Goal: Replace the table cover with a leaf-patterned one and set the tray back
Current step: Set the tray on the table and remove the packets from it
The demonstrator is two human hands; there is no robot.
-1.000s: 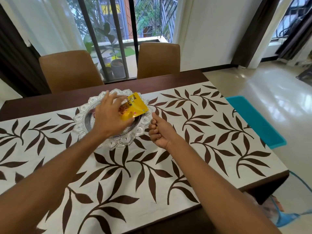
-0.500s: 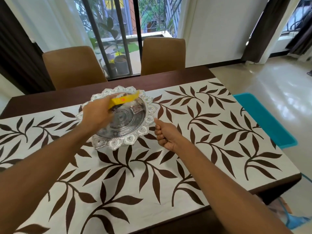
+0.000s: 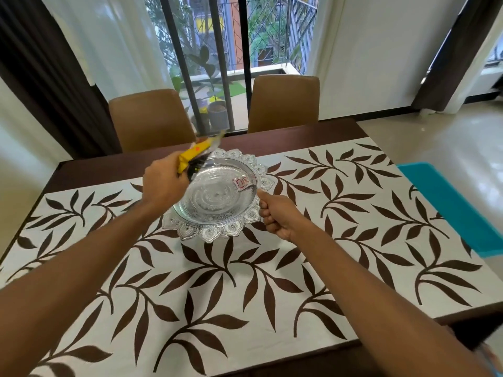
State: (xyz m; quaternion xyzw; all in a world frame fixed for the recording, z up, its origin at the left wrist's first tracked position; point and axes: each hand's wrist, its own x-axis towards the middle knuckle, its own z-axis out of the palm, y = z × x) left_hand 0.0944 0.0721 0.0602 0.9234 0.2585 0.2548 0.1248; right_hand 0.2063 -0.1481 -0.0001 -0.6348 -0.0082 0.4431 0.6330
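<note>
A white cover with brown leaves (image 3: 272,281) lies flat over the dark wooden table (image 3: 299,137). On it, toward the far middle, stands a round silver tray with a petal rim (image 3: 217,229). A small red-and-white sachet (image 3: 241,183) lies inside the tray. My left hand (image 3: 163,180) is at the tray's far left rim and grips a yellow snack packet (image 3: 194,153), lifted above the rim and blurred. My right hand (image 3: 277,213) grips the tray's right rim, thumb on top.
Two brown chairs (image 3: 149,118) (image 3: 283,102) stand behind the table before a barred window. A teal mat (image 3: 449,205) lies on the glossy floor at the right. The table's near edge runs along the bottom.
My left hand has lifted the yellow packet out of the tray's middle toward its far left rim. My right hand has moved up to the tray's right rim and taken hold of it.
</note>
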